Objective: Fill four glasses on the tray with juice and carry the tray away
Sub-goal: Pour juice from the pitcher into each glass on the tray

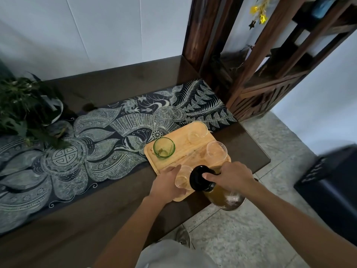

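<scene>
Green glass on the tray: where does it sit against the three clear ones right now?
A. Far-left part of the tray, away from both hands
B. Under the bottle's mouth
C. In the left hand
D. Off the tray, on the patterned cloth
A: the green glass stands on the far-left part of the wooden tray, while the left hand steadies the nearest clear glass and the right hand tips the bottle toward it.

A potted plant [29, 105] stands on a patterned runner [108, 136] near a wooden shelf [270, 74].
</scene>
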Tool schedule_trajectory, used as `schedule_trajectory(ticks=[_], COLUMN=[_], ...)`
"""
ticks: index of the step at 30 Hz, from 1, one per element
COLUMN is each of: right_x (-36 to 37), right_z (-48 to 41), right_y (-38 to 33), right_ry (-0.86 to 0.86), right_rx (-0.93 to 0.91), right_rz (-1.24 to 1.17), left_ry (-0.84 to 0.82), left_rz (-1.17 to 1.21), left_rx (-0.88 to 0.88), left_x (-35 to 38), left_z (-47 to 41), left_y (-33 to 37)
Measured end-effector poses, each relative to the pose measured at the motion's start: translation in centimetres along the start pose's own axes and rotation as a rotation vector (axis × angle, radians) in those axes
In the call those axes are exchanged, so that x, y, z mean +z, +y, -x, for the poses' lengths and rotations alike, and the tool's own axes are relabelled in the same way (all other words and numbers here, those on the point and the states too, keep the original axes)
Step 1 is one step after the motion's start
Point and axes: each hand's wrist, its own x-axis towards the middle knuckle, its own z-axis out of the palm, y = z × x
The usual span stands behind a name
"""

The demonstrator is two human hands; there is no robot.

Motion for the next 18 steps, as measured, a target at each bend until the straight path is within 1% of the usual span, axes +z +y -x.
schedule_trajectory(ticks=[11,18], right_x=[-1.7,-3.1], right_z=[-0.7,-1.1], right_y=[-1.2,-2.8], right_ry=[-0.073,-0.105], right_rx=[-0.057,-0.077], right_rz=[0.131,0.202], left_ry=[0.029,0.009], left_rz=[0.039,0.042], left_rx=[-0.069,-0.108], left_x=[0.1,0.0], left_z=[0.0,0.1], left_y=[-0.1,0.1])
